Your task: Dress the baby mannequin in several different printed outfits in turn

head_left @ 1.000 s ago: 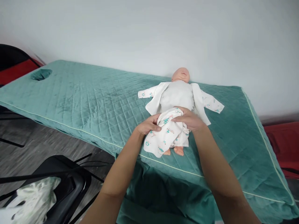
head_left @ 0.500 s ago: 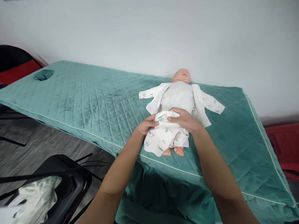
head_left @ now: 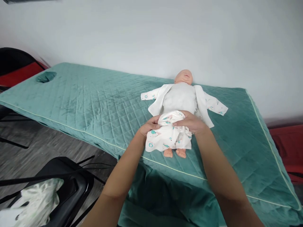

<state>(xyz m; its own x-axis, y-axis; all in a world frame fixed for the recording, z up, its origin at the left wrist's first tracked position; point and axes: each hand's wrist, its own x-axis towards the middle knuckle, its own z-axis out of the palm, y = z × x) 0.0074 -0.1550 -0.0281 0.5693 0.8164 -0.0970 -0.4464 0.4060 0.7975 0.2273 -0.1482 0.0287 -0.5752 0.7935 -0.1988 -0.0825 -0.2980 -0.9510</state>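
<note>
A baby doll (head_left: 183,76) lies on its back on a green quilted bed, its white torso (head_left: 178,98) bare between the spread halves of an open printed jacket (head_left: 203,101). Over its lower body, my left hand (head_left: 151,125) grips the left side of a white printed cloth garment (head_left: 161,137). My right hand (head_left: 191,122) pinches the bunched upper part of the same garment, near the doll's waist. Both hands are closed on the fabric. Printed trousers (head_left: 185,142) cover the doll's legs, and two small feet (head_left: 181,153) show below them.
The green bed (head_left: 94,101) runs along a pale wall, with a face hole (head_left: 46,77) at its far left. A black chair (head_left: 68,179) at lower left holds a crumpled patterned cloth (head_left: 40,200). Red seats (head_left: 287,145) stand at the right and far left.
The garment's hanging part has risen and is more gathered, showing more of the doll's left-side foot. My right hand has shifted slightly right; my left hand has barely moved.
</note>
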